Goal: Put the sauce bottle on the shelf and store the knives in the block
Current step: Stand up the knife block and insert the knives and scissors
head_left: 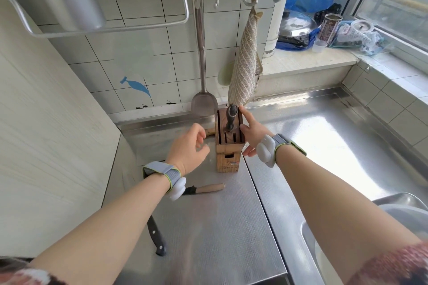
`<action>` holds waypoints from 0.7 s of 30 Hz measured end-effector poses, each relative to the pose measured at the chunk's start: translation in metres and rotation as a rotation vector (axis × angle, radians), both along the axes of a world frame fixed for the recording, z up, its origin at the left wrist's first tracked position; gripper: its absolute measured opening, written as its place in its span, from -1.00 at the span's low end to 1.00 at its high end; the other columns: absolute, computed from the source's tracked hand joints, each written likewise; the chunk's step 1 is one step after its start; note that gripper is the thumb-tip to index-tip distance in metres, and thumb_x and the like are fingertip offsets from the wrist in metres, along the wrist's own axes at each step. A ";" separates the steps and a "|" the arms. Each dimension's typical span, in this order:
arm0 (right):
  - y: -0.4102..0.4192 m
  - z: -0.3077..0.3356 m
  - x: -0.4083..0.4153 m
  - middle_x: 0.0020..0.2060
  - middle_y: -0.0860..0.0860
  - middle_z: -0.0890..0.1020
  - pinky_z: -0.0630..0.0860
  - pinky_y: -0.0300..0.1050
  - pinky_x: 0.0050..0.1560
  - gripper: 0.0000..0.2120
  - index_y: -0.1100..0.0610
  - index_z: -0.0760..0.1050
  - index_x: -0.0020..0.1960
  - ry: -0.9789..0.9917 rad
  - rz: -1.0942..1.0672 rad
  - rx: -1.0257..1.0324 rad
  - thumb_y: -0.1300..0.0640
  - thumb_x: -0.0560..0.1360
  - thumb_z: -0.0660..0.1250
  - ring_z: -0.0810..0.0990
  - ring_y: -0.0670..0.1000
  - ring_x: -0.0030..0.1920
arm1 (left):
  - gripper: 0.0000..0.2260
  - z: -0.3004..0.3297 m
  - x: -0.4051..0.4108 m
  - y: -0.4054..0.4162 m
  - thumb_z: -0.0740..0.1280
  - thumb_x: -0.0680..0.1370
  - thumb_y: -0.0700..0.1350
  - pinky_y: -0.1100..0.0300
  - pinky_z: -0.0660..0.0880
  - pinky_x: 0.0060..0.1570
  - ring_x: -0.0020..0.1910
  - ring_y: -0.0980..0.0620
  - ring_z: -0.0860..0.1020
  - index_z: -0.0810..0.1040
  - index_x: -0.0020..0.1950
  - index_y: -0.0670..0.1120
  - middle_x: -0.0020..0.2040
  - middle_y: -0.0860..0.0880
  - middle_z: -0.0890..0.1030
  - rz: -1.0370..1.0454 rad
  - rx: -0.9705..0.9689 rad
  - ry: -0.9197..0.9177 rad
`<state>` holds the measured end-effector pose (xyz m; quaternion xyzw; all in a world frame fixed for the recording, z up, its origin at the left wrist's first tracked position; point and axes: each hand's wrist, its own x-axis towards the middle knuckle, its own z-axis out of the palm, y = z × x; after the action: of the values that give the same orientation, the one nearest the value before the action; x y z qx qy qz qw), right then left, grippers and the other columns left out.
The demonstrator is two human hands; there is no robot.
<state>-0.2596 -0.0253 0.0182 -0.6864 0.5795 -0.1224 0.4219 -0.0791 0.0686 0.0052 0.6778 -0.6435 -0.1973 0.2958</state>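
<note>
A wooden knife block [228,146] stands upright on the steel counter [231,227], close to the tiled back wall. One dark-handled knife [231,117] already sits in a slot near the block's far end, its handle sticking up. The right hand [251,132] rests against the block's right side – forefinger stretched out along the top edge next to that handle, the other fingers loosely spread down the side, gripping nothing. The left hand [188,148] hovers just to the left of the block, not touching it, fingers curled half-open and empty. Behind that hand, a pale wooden handle [212,132] pokes out against the block's left side; I cannot tell what it belongs to.

Two more knives lie flat on the counter nearer the person. One with a light wooden handle [207,188] lies crosswise just under the left wrist, its blade hidden by the white wrist device [177,190]. The other, with a black riveted handle [157,238], lies beside the left forearm, near the counter's left edge.

On the wall behind the block hang a long metal spatula [202,99] and a striped woven cloth [243,71] – the cloth's lower end dangles just behind the block. A wire shelf [104,28] juts out up at the left. I see no sauce bottle anywhere.
</note>
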 end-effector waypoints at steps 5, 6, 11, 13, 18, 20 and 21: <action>0.005 0.004 0.000 0.18 0.36 0.52 0.62 0.05 -0.33 -0.48 -0.30 -0.07 0.48 0.003 -0.015 0.035 0.10 0.64 0.00 0.64 0.40 -0.04 | -0.81 -0.045 0.003 0.009 0.25 0.50 -0.14 0.04 0.50 0.02 0.07 -0.05 0.54 0.49 0.10 -0.03 0.05 0.02 0.58 -0.147 0.324 -0.337; 0.005 0.003 -0.002 0.19 0.37 0.52 0.63 0.11 -0.26 -0.48 -0.29 -0.07 0.48 -0.002 -0.013 0.033 0.11 0.64 0.00 0.63 0.41 -0.04 | -0.78 -0.055 0.000 0.009 0.25 0.50 -0.13 0.05 0.50 0.04 0.11 -0.05 0.53 0.50 0.14 -0.02 0.09 0.01 0.59 -0.175 0.371 -0.383; 0.006 0.003 -0.002 0.18 0.39 0.52 0.65 0.18 -0.23 -0.48 -0.30 -0.07 0.47 0.008 -0.018 0.031 0.11 0.63 0.00 0.64 0.42 -0.07 | -0.66 -0.089 -0.012 0.006 0.24 0.53 -0.10 0.06 0.43 0.07 0.22 -0.10 0.49 0.41 0.31 -0.01 0.23 -0.04 0.55 -0.266 0.529 -0.570; 0.007 0.004 -0.002 0.20 0.39 0.51 0.65 0.18 -0.21 -0.46 -0.28 -0.09 0.49 0.000 -0.009 0.025 0.12 0.64 0.00 0.64 0.42 -0.08 | -0.63 -0.096 -0.019 0.006 0.24 0.53 -0.12 0.07 0.42 0.08 0.24 -0.11 0.47 0.39 0.34 -0.03 0.25 -0.07 0.54 -0.267 0.533 -0.627; 0.007 0.006 -0.001 0.23 0.36 0.48 0.65 0.17 -0.20 -0.48 -0.29 -0.06 0.48 0.001 -0.011 0.030 0.12 0.64 0.00 0.64 0.41 -0.06 | -0.69 -0.117 -0.026 0.005 0.28 0.51 -0.19 0.09 0.37 0.11 0.21 -0.09 0.48 0.45 0.25 -0.04 0.20 -0.06 0.54 -0.264 0.524 -0.723; 0.007 0.007 -0.001 0.23 0.31 0.48 0.65 0.13 -0.23 -0.48 -0.30 -0.05 0.48 -0.005 -0.018 0.040 0.11 0.64 -0.01 0.65 0.39 -0.08 | -0.73 -0.123 -0.028 0.004 0.29 0.52 -0.21 0.09 0.36 0.14 0.20 -0.09 0.48 0.45 0.21 -0.06 0.19 -0.06 0.55 -0.255 0.512 -0.743; 0.007 0.007 -0.001 0.23 0.28 0.48 0.65 0.14 -0.22 -0.48 -0.30 -0.05 0.48 -0.005 -0.016 0.036 0.11 0.64 -0.01 0.65 0.39 -0.08 | -0.74 -0.125 -0.028 0.003 0.29 0.52 -0.22 0.09 0.36 0.14 0.19 -0.09 0.48 0.45 0.20 -0.07 0.18 -0.06 0.55 -0.252 0.502 -0.752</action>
<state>-0.2601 -0.0186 0.0251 -0.6737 0.5862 -0.1171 0.4344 -0.1075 0.0720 -0.1199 0.6694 -0.7157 -0.1218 -0.1574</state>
